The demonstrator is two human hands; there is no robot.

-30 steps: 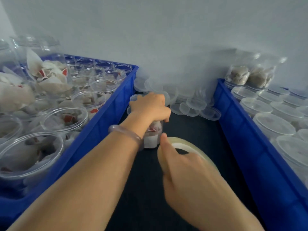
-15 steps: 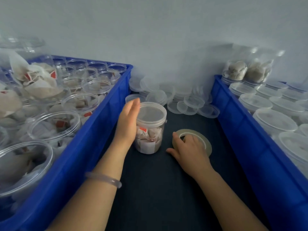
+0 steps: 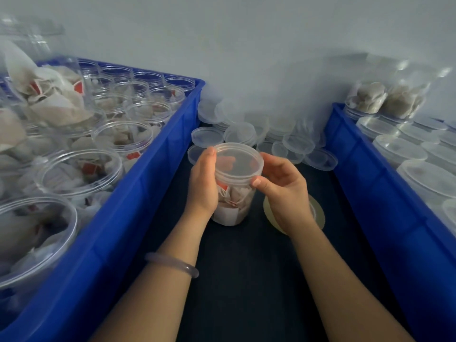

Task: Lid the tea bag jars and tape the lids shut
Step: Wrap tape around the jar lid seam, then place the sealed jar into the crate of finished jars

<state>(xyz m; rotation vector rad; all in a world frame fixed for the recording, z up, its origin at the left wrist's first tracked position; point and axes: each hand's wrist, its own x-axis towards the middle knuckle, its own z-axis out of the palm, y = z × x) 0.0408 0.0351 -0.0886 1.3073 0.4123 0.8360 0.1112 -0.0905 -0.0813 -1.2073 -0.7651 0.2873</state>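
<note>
Meanwhile tape roll lies half-hidden behind right hand, beside jar.

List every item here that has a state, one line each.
Jar: upright on the mat, lidded, holds tea bags.
Lid: on the jar.
Left hand: gripping the jar's side.
Right hand: fingers on the lid's rim.
Tape roll: flat on the mat, untouched.
Left crate jars: open, unlidded.
Right crate jars: lidded.
Loose lids: piled by the wall.
</note>
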